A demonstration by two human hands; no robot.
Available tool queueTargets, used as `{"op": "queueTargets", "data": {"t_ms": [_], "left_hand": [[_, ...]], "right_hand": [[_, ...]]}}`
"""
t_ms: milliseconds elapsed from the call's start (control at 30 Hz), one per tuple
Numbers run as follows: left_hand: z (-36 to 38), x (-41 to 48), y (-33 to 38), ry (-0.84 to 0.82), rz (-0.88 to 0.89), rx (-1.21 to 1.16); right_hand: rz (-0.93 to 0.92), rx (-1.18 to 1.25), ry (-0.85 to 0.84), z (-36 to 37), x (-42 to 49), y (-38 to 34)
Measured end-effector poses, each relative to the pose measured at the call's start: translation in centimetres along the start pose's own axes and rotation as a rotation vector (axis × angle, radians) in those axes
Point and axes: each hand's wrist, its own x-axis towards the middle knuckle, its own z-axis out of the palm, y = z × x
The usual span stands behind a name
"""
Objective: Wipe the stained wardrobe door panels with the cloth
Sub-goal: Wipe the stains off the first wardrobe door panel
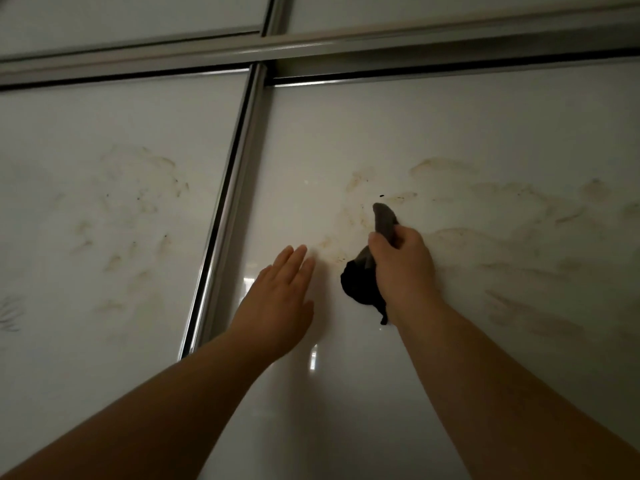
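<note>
Dark cloth (363, 282) is bunched in my right hand (403, 268), grip clamped around it, pressed on the right door panel (450, 133); brown stains (519, 199) run rightward; left hand (280, 299) open, flat alongside.

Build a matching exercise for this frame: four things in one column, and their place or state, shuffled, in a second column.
Things:
1. left hand
2. right hand
3. cloth
4. metal frame strip

States or places:
A. bunched, dark grey
B. open, fingers flat on the right panel
C. runs between the two stained panels
D. closed in a fist on the cloth

Pairs: 1-B, 2-D, 3-A, 4-C
</note>
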Motion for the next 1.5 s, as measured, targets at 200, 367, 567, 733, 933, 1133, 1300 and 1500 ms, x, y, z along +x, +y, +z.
{"op": "queueTargets", "data": {"t_ms": [200, 367, 567, 733, 933, 1133, 1300, 1500], "left_hand": [[0.5, 1.1, -2.4, 0.002, -0.019, -0.054], [1.7, 2.3, -4.0, 0.02, -0.028, -0.101], [3.7, 3.2, -4.9, 0.09, -0.02, -0.116], [4.2, 2.8, -4.5, 0.107, -0.033, -0.102], [4.3, 2.8, -3.9, 0.152, -0.031, -0.096], [4.7, 3.1, -4.2, 0.22, -0.006, -0.029], [5.2, 3.0, -4.3, 0.245, -0.016, -0.03], [4.4, 2.8, -4.8, 0.232, -0.006, 0.02]], "right_hand": [[-0.362, -0.645, -0.168, 2.7, 2.1, -0.1], [-0.693, -1.118, -0.085, 3.5, 3.1, 1.8], [-0.793, -1.172, -0.127, 4.4, 5.3, 2.5], [-0.784, -1.384, -0.215, 4.7, 4.4, 4.0], [-0.851, -1.406, -0.273, 3.6, 3.4, 5.1], [-0.67, -1.406, -0.047, 3.0, 7.7, 2.2], [-0.693, -1.385, -0.115, 4.8, 6.7, 3.0], [-0.878, -1.47, -0.397, -0.6, 2.1, 6.6]]}}
